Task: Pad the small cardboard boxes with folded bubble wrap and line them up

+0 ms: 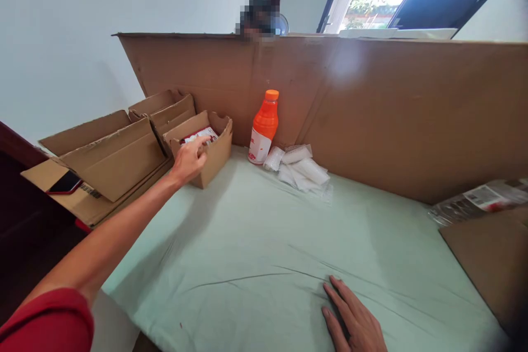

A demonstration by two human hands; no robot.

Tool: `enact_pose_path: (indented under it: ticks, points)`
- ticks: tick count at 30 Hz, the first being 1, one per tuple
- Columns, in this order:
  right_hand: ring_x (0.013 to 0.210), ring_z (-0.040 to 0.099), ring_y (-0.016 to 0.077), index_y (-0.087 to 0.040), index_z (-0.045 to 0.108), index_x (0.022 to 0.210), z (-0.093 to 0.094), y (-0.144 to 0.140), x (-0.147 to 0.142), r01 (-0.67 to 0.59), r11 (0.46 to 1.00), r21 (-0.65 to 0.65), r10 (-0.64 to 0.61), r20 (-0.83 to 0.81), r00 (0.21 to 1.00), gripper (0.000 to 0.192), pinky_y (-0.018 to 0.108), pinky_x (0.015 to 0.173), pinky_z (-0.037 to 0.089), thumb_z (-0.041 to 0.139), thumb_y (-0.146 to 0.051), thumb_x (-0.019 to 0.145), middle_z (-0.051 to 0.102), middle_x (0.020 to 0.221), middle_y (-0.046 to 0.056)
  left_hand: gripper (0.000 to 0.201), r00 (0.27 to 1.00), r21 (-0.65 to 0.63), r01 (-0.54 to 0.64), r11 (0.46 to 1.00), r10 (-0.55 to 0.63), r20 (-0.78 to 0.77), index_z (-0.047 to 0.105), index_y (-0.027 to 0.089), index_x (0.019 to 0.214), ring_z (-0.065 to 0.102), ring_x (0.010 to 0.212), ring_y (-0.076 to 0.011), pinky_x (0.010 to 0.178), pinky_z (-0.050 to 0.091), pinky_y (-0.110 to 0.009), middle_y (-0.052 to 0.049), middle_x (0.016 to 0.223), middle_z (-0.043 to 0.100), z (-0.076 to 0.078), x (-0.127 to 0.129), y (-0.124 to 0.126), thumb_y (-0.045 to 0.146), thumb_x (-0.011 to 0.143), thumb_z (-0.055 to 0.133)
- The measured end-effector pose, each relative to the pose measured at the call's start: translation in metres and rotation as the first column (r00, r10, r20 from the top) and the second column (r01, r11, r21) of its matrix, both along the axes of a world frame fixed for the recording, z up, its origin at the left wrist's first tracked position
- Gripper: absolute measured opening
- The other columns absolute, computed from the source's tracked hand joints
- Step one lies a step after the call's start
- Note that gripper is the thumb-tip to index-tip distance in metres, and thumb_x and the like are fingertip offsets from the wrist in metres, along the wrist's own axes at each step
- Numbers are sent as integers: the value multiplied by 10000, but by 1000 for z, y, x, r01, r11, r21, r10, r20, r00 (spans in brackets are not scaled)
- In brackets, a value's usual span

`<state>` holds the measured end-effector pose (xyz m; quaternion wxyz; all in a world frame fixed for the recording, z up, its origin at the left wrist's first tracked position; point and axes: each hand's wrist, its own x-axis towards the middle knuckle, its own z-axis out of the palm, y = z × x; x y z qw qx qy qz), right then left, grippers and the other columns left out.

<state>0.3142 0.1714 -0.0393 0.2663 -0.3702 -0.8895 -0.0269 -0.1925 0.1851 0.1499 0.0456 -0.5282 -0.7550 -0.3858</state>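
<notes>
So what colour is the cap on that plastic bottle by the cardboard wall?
Orange, like the plastic bottle itself; its cap shows clearly in the head view.

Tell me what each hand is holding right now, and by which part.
The left hand reaches into the small open cardboard box, fingers on its contents; a grip cannot be told. The right hand lies flat on the green cloth, holding nothing.

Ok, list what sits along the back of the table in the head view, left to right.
Phone → flat cartons → small box with the left hand on it → orange bottle → white packets → plastic pack.
</notes>
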Motion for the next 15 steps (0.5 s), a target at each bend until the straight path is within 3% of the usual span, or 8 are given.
enact_pose_path:
  ticks: [3,5,7,10,12,15]
  points:
    - [1220,643,338,-250,622,1334,2,-1,-2,12,1000,-27,-13,-33,999,420,507,900,574,491,-429,976,627,1404,107,511,982,19,190,982,-190,0,623,220,1321,676,1080,-239,995,513,-366,-62,1303,690,-1,36,-67,195,817,542]
    - [1212,648,338,-241,646,1300,5,-3,-4,21,998,-53,-24,-47,999,410,512,910,571,492,-439,976,644,1380,116,431,959,2,284,959,-284,-22,654,263,1274,676,1098,-247,1029,507,-400,-49,1212,726,0,59,-114,219,854,563]
    - [1200,656,336,-233,670,1255,13,-6,-7,28,995,-94,-34,-68,997,389,516,916,570,500,-441,974,660,1354,123,393,949,28,315,949,-314,-40,669,312,1227,649,1171,-269,1063,495,-442,-41,1212,720,0,77,-156,202,858,595]
    - [1215,650,316,-243,677,1233,31,-13,-18,-12,976,-215,-12,-109,994,355,495,943,569,533,-423,964,658,1358,114,543,976,192,207,959,-215,21,567,373,1343,567,1306,-299,1150,429,-523,-26,1305,658,-11,92,-200,190,838,646]
    - [1247,632,297,-257,662,1261,44,-18,-31,-83,954,-289,39,-154,987,351,471,979,562,548,-399,961,636,1393,103,690,986,244,89,966,-120,114,426,369,1467,535,1343,-305,1184,387,-550,-45,1380,601,-28,93,-214,224,837,669]
    - [1307,588,284,-265,571,1392,56,-27,-53,-181,909,-375,112,-198,974,443,448,1032,543,565,-365,960,582,1458,104,781,967,47,47,998,-57,247,340,277,1529,538,1346,-313,1172,400,-529,-115,1455,550,-65,85,-214,320,835,695]
